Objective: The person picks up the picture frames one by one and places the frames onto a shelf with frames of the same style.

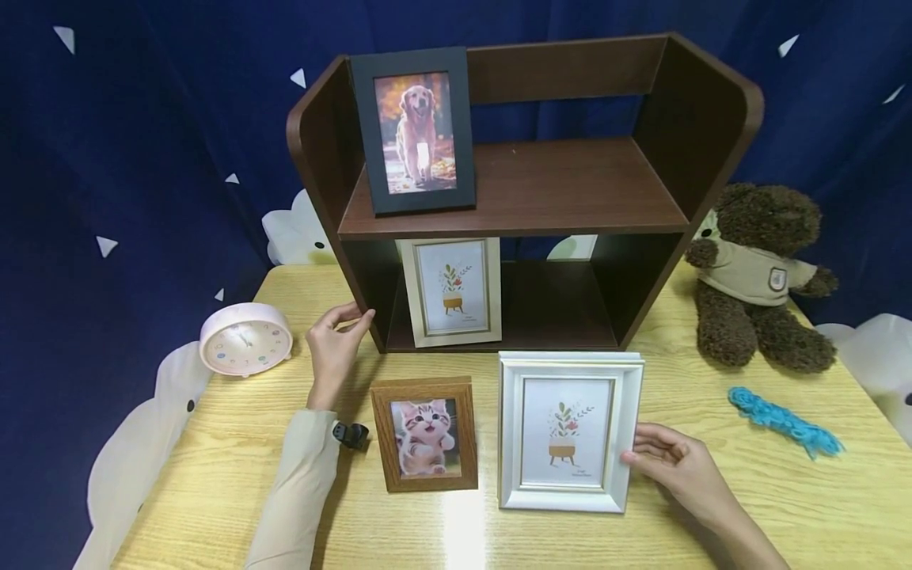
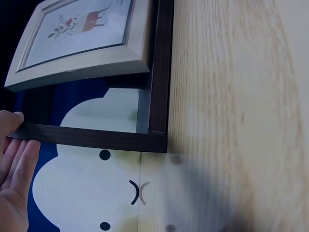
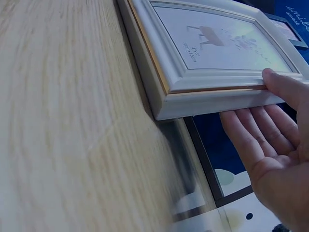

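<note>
My left hand (image 1: 335,348) pinches the front edge of the dark brown shelf's (image 1: 499,232) left side panel, thumb on the inner side and fingers outside in the left wrist view. My right hand (image 1: 680,471) grips the right edge of a white picture frame (image 1: 509,443) with a potted-plant print, thumb on the front and fingers behind. This frame stands upright on the table before the shelf. To its left stands a wooden frame (image 1: 381,435) with a kitten picture. A cream frame (image 1: 493,293) leans on the lower tier, and a black frame (image 1: 466,131) with a dog picture stands on the upper tier.
A pink round clock (image 1: 245,339) sits on the table (image 1: 235,459) at the left. On the right are a brown teddy bear (image 1: 755,269) in a beige shirt and a bundle of blue strands (image 1: 784,422). A dark blue curtain (image 1: 142,158) hangs behind.
</note>
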Demonstrator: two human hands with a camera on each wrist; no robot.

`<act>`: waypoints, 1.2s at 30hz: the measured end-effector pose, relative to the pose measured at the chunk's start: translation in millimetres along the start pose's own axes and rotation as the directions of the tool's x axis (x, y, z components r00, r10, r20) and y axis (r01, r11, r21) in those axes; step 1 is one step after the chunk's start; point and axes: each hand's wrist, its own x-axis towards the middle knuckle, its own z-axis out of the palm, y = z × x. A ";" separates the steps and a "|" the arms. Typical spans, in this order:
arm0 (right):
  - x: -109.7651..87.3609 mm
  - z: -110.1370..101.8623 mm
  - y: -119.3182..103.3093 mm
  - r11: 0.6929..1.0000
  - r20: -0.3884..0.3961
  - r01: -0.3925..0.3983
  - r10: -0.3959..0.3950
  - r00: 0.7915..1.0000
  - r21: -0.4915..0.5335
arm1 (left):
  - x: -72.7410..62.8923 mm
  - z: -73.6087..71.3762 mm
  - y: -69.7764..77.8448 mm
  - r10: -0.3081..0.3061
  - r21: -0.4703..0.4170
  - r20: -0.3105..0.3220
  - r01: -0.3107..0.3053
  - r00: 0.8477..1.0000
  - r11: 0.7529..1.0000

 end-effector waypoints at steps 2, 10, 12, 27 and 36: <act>0.8 0.5 1.1 0.999 0.003 0.014 -0.014 1.000 0.041 | 0.2 -0.1 0.1 0.007 0.008 -0.004 -0.007 1.000 1.000; 2.6 3.6 3.6 0.993 -0.024 0.051 -0.049 0.999 0.105 | 0.7 -0.5 -0.3 0.011 0.001 -0.007 -0.011 1.000 1.000; 2.1 4.2 3.4 0.994 -0.030 0.039 -0.036 0.999 0.105 | 1.0 -0.6 -0.7 0.009 -0.006 -0.002 -0.009 1.000 1.000; 0.2 2.3 2.6 0.986 -0.003 0.005 -0.004 1.000 0.166 | 0.4 -1.0 -1.2 0.005 -0.017 0.007 -0.005 1.000 1.000; 2.7 -1.1 0.2 0.990 -0.033 0.046 -0.042 0.999 0.131 | -0.1 -0.4 0.1 0.013 0.012 -0.007 -0.013 1.000 1.000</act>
